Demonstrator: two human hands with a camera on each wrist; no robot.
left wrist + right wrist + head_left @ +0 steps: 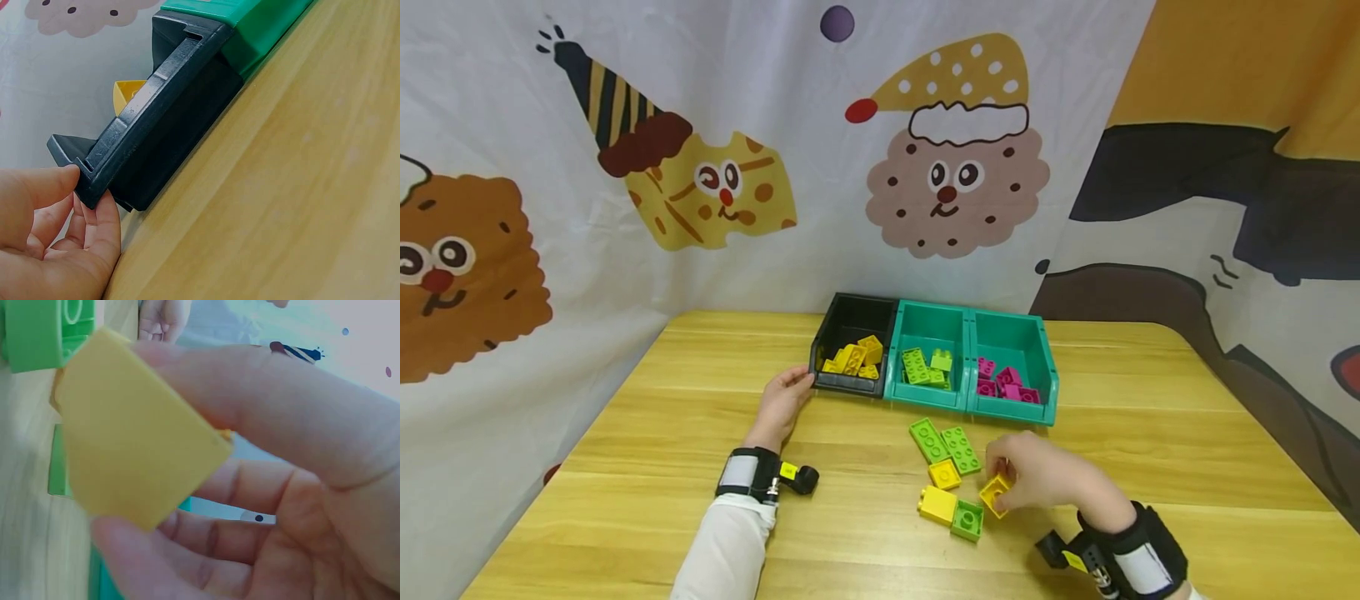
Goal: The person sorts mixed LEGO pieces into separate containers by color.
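My left hand [797,385] pinches the near left corner of a black bin [852,320] that holds yellow bricks [854,358]. In the left wrist view the thumb [44,187] lies on top of the black bin's [169,112] corner rim and the fingers [103,222] lie beneath it. My right hand [1006,487] pinches a small yellow brick [996,493] just above the table, beside the loose bricks. The right wrist view shows the yellow brick [131,431] tilted between thumb and fingers.
Two teal bins stand to the right of the black one: the middle bin [931,317] holds green bricks, the right bin [1015,329] magenta ones. Loose on the wooden table [662,433] lie two long green bricks [928,439], two yellow bricks [937,504] and a small green brick [967,520].
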